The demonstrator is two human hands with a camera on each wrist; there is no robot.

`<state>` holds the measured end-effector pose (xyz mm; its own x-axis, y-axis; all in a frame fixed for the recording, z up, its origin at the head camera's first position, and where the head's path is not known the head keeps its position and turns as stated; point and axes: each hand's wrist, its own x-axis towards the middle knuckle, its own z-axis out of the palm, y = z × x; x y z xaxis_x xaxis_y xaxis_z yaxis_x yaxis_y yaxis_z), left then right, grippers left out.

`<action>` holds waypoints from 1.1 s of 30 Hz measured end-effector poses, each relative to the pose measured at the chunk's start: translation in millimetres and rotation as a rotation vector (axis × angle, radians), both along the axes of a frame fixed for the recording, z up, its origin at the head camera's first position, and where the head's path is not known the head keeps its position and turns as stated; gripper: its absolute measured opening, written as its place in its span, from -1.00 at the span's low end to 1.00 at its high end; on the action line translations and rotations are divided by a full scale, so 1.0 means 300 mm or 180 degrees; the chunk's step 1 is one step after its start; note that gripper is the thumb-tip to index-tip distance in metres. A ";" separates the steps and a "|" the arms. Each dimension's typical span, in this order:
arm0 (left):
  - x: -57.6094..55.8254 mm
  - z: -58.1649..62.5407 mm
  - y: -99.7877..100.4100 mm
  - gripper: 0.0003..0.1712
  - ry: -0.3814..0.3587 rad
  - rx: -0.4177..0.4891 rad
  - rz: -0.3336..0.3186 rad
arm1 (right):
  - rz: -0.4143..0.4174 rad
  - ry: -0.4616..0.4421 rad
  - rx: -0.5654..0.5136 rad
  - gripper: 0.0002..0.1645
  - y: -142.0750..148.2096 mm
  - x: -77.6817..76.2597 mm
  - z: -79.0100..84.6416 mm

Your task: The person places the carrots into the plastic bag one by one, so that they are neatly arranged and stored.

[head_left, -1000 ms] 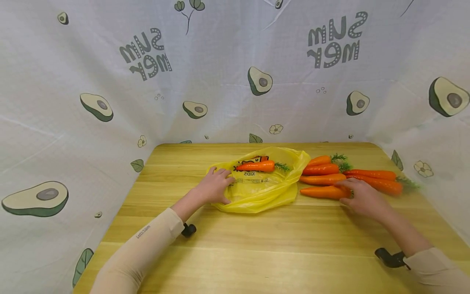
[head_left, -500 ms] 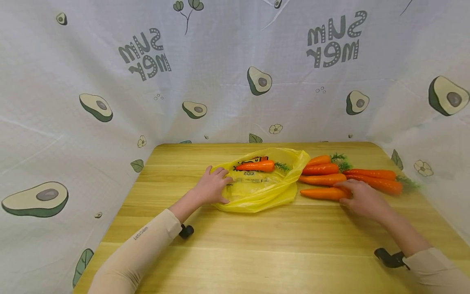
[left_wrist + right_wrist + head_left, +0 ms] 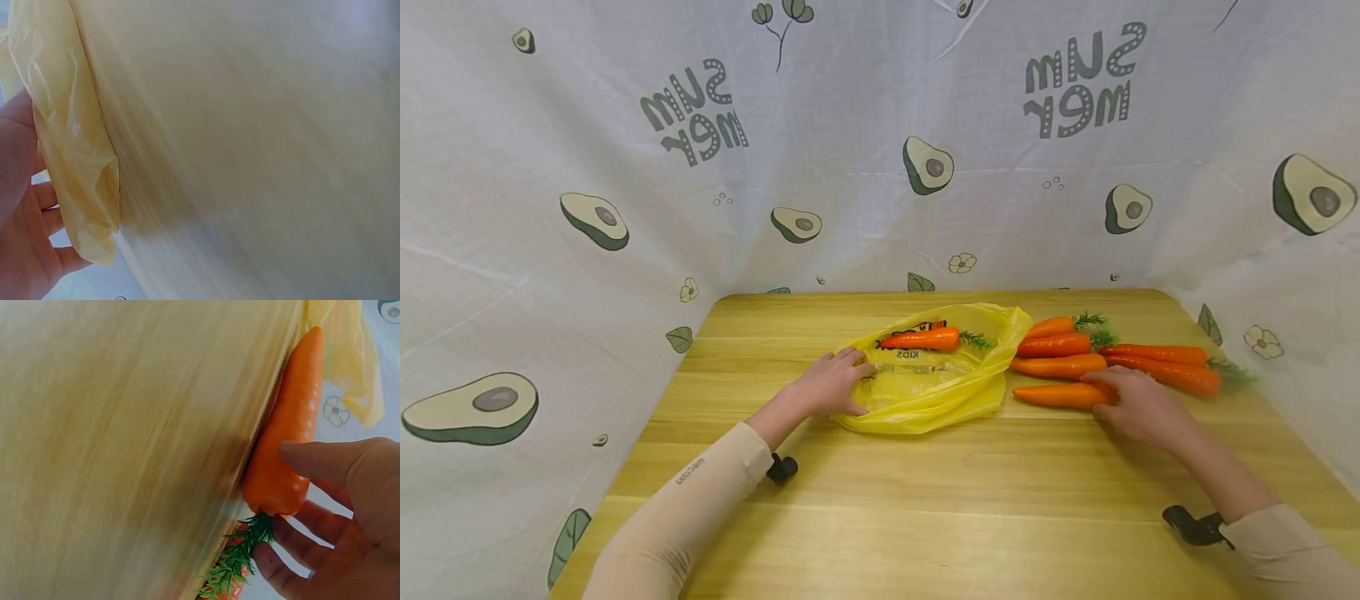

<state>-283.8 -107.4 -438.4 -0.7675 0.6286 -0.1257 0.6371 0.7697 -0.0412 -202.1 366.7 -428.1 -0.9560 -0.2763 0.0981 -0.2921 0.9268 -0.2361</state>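
A yellow plastic bag (image 3: 925, 408) lies with its mouth spread, holding one carrot (image 3: 925, 338) with green leaves. My left hand (image 3: 829, 385) touches the bag's left rim, thumb and fingers apart; in the left wrist view, the bag film (image 3: 75, 137) hides its fingertips. On the right, my right hand (image 3: 1142, 407) grips the thick leafy end of the nearest carrot (image 3: 1052, 395). In the right wrist view, the thumb lies on that carrot (image 3: 290, 419), with fingers curled behind it beside the leaves (image 3: 244, 556). The carrot's tip points toward the bag.
Several more carrots (image 3: 1060, 367) lie between the bag and the right hand. Two others (image 3: 1172, 375) lie further right, just behind that hand. The wooden table (image 3: 910, 517) ends at a white printed curtain (image 3: 850, 167) at the back and sides.
The left hand's fingers have shifted slightly at the bag's rim. The right hand stays at the nearest carrot, which has barely moved.
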 end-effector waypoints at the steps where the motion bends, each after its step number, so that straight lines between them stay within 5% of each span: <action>1: -0.001 0.001 0.001 -0.09 -0.0027 0.0003 0.0006 | -0.0004 -0.0001 0.0008 -0.41 -0.001 0.000 0.001; 14: -0.009 0.007 0.007 -0.09 -0.0376 0.0082 0.0116 | 0.0067 -0.0017 0.0047 -0.40 -0.008 -0.004 0.003; 33: -0.013 0.006 0.008 -0.09 -0.0439 0.0123 0.0169 | 0.0096 -0.0071 0.0048 -0.41 -0.006 -0.007 0.006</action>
<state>-287.8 -105.0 -436.7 -0.7769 0.5940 -0.2089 0.5931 0.8017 0.0741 -204.0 365.0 -426.3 -0.9492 -0.3062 0.0724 -0.3146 0.9212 -0.2290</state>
